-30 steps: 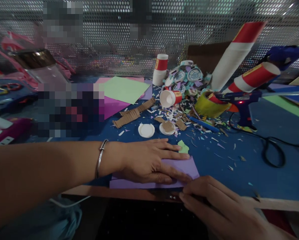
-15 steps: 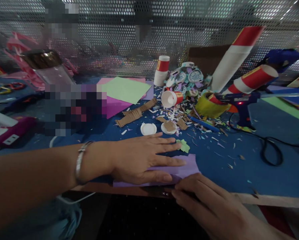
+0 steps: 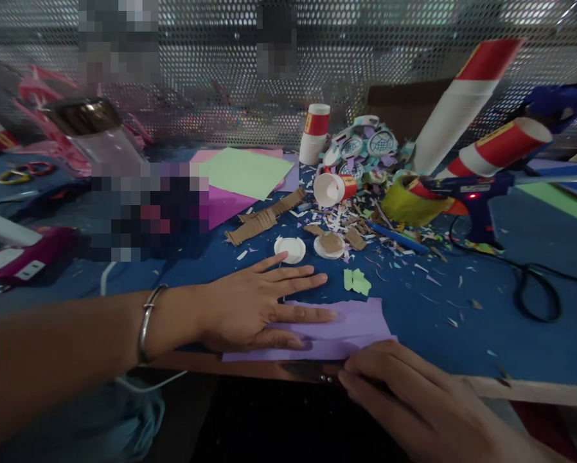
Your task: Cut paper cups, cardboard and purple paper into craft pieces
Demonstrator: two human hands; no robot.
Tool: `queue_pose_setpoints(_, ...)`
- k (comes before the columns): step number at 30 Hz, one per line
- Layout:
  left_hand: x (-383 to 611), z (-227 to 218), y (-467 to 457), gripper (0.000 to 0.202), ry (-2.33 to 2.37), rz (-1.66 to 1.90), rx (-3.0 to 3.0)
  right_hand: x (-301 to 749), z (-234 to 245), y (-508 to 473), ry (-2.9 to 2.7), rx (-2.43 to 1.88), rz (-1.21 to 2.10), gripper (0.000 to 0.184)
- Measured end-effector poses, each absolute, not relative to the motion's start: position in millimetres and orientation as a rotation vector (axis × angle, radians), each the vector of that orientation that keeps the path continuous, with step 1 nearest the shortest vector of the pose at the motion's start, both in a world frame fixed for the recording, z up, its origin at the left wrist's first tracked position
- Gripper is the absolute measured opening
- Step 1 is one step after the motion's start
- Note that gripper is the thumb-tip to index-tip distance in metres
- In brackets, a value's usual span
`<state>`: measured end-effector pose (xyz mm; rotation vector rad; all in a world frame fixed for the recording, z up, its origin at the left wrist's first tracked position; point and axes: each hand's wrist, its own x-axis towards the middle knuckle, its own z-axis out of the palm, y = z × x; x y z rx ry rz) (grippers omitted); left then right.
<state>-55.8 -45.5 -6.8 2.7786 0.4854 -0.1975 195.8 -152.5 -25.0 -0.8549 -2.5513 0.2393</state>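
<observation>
A folded purple paper sheet lies at the near edge of the blue table. My left hand, a metal bangle on its wrist, lies flat with fingers spread, pressing on the paper's left part. My right hand is at the table's front edge with its fingers curled against the paper's near right edge; whatever they grip is hidden. A small green paper scrap sits just beyond the purple sheet.
Past my hands lie two white discs, cardboard strips, paper shreds, red-and-white paper cups, yellow tape and a blue glue gun with its black cord. Green and pink sheets lie at the back.
My left hand slid leftward along the purple paper, uncovering more of its right part. My right hand stayed at the near edge. The view shifted slightly.
</observation>
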Motion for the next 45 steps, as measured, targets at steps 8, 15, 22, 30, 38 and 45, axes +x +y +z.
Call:
queue_pose_setpoints(8,-57,-10,-47,0.051,0.490,-0.186,2.777,174,-14,-141,-2.680,-0.706,0.116,0.052)
queue_pose_setpoints(15,-58,-11,-48,0.050,0.491,-0.169,2.776,162,-18,-139,-2.684,-0.720,0.102,0.045)
queue_pose_setpoints(22,-58,-8,-48,0.050,0.499,-0.182,2.755,154,-21,-143,-2.639,-0.718,0.116,0.042)
queue_pose_setpoints(30,-59,-7,-47,0.050,0.474,-0.143,2.723,157,-19,-146,-2.601,-0.737,0.119,0.046)
queue_pose_setpoints(38,-58,-7,-46,0.049,0.478,-0.173,2.725,149,-20,-143,-2.621,-0.707,0.182,0.041)
queue_pose_setpoints(45,-60,-7,-47,0.049,0.483,-0.124,2.686,159,-17,-145,-2.683,-0.707,0.099,0.033)
